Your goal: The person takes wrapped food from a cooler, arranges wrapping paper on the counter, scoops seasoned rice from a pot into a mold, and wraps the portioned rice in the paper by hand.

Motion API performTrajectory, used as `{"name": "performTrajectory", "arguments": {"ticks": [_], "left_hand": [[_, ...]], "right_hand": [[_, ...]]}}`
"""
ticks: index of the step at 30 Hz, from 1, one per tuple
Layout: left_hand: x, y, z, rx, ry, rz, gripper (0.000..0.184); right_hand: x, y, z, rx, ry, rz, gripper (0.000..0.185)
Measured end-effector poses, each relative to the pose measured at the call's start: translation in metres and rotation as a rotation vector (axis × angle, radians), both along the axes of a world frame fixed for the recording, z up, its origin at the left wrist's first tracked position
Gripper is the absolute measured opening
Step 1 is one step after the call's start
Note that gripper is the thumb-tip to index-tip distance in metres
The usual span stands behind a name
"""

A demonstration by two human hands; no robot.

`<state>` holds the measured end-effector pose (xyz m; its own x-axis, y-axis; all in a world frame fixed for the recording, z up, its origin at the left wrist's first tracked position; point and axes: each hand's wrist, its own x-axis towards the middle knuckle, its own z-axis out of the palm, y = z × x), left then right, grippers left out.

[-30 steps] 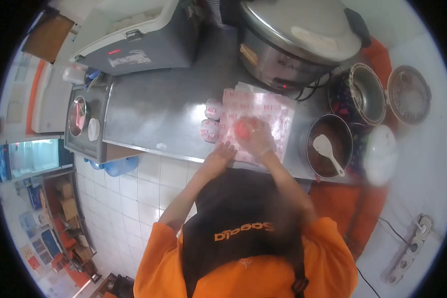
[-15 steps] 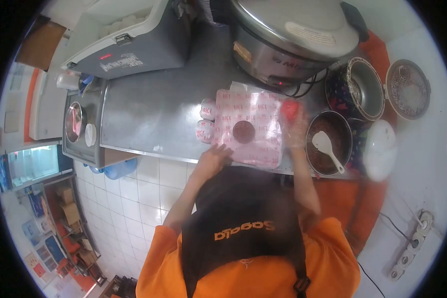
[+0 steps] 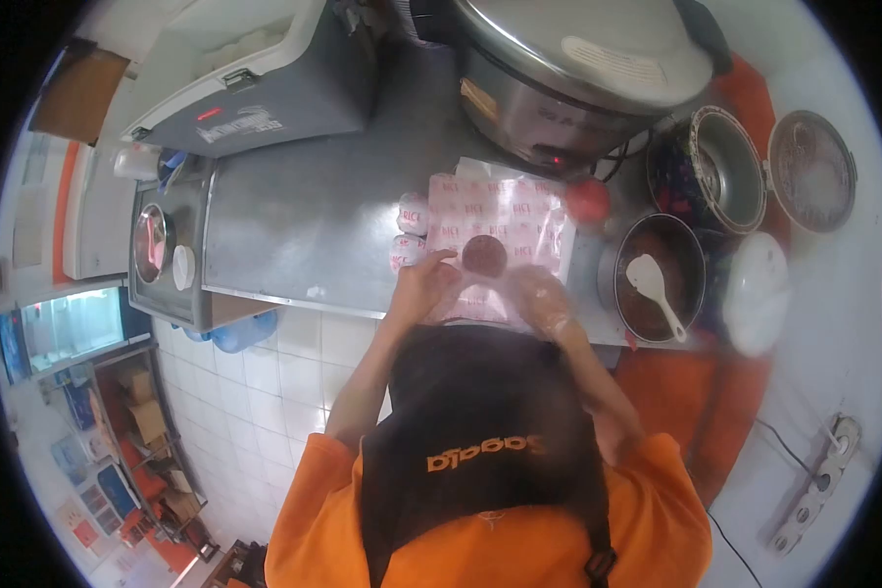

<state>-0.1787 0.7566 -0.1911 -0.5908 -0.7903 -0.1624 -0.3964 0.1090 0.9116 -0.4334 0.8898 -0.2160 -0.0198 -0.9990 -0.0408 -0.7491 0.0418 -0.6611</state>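
Printed pink-and-white paper sheets [image 3: 505,211] lie on the steel counter, with a round brown patty of food [image 3: 484,256] on top. My left hand [image 3: 429,286] rests at the paper's left edge, fingers partly curled near the patty; whether it pinches the paper is unclear. My right hand [image 3: 542,299], in a clear glove, is at the right of the patty over the paper, blurred, its fingers hard to make out. A red round mould [image 3: 587,201] sits at the paper's right edge. Two wrapped bundles [image 3: 413,214] stand left of the paper.
A large cooker [image 3: 568,88] stands behind the paper. Right of it are a pot of brown food [image 3: 657,299] with a white paddle [image 3: 654,287], an open patterned container [image 3: 715,176] and a white lid [image 3: 758,294]. A grey cool box [image 3: 265,113] is at back left.
The red mould has come off the patty and now sits at the right, out of my right hand. My right hand has returned over the paper. My left hand has moved up slightly.
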Motion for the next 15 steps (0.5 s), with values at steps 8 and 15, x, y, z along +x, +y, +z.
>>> {"name": "performTrajectory", "arguments": {"ticks": [8,15], "left_hand": [[-0.016,0.003,0.005,-0.341,-0.167,0.345,0.05],[-0.036,0.031,-0.032,-0.851,0.012,-0.331,0.045]], "right_hand": [[-0.028,-0.025,-0.048,0.171,-0.616,-0.431,0.038],[-0.035,-0.029,-0.036,0.286,-0.426,-0.469,0.043]]}}
